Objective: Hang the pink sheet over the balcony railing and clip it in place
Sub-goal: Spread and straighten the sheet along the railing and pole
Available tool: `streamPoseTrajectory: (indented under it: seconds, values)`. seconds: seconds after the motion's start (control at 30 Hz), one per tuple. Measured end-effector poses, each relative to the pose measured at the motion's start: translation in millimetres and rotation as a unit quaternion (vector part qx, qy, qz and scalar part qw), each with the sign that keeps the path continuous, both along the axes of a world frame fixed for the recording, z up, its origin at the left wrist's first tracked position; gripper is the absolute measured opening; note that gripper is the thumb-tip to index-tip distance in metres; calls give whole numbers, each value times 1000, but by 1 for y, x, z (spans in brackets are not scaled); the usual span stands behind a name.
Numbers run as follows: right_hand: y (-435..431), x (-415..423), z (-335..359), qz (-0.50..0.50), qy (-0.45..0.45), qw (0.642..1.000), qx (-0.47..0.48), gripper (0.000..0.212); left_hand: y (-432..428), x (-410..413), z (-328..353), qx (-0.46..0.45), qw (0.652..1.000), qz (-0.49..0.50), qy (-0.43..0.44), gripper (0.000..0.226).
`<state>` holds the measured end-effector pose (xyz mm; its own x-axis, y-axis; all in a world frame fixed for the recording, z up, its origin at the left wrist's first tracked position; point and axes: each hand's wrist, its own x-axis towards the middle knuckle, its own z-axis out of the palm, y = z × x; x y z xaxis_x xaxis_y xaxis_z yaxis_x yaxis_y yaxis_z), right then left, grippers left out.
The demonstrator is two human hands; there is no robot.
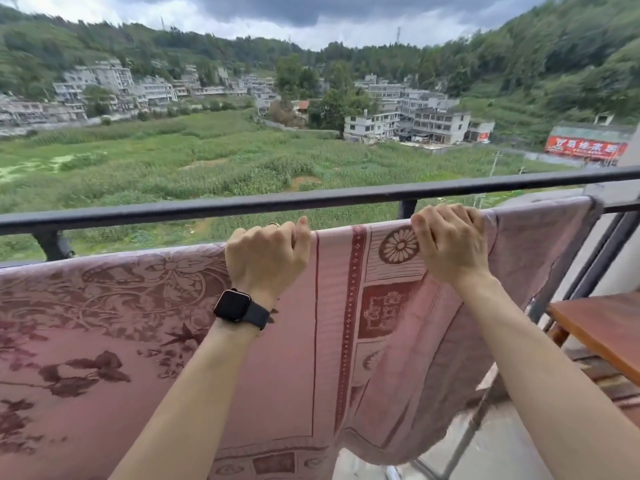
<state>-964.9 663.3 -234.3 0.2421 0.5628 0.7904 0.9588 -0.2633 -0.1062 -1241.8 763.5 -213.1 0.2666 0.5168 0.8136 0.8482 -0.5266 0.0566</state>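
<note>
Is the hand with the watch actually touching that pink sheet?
Touching. The head view shows the left hand with its fingers curled over the top edge of the pink sheet.

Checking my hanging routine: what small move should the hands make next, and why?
Probably slide the right hand rightward along the top edge to spread it: the sheet hangs flat by the left hand but sags in folds at its right end.

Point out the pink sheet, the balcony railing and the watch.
pink sheet [294, 358]: head view, plain pink cloth just left of the red border stripe.
balcony railing [311, 200]: head view, middle of the dark top rail.
watch [232, 305]: head view, its black screen, on the left wrist.
</note>
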Motion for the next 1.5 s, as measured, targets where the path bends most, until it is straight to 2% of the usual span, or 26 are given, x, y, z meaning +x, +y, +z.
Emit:
streamPoseTrajectory:
  seconds: [0.23, 0.33, 0.43, 0.53, 0.6, 0.67, 0.8, 0.93, 1.03, 1.13, 1.2, 1.27, 1.3, 1.5]
  values:
    - [-29, 28, -10, -49, 31, 994, 93, 57, -14, -54, 3, -73, 996, 38, 13, 53]
    - [-25, 6, -13, -33, 55, 990, 123, 56, -21, -71, 12, -120, 991, 64, 7, 53]
    - [-19, -28, -14, -38, 72, 987, 139, 56, -42, -55, 27, -96, 994, 43, 33, 50]
    - [-24, -49, -14, -14, 49, 989, 140, 52, -73, 2, 31, -60, 995, -47, 65, 49]
    - [-28, -57, -17, 21, -11, 991, 133, 46, -89, 34, 25, -73, 991, -83, 79, 46]
    - [-36, -50, -12, 51, -57, 990, 116, 43, -98, 54, 15, -72, 992, -71, 80, 45]
    - [-53, 2, 0, 31, -26, 996, 81, 60, -91, 47, 6, -34, 998, -13, 47, 55]
    - [20, 40, -3, 37, -34, 998, 46, 55, 9, 29, 5, -40, 999, 18, 27, 56]
    - [47, 50, -2, 47, -4, 997, 59, 54, 34, 30, 7, -80, 996, 37, 29, 56]
    - [64, 39, -4, 113, 50, 989, 86, 38, 54, 23, 11, -116, 992, 49, 27, 53]
    - [67, 42, -9, 140, 168, 965, 146, 27, 65, 25, 16, -161, 984, 65, 36, 52]
    - [66, 48, -17, 141, 304, 921, 200, 26, 72, 40, 22, -166, 982, 62, 57, 51]
    - [67, 48, -23, 138, 339, 907, 207, 27, 75, 50, 24, -161, 984, 44, 70, 49]
    - [84, 23, -47, 151, 343, 905, 199, 13, 75, 138, 33, -181, 967, -142, 113, 41]
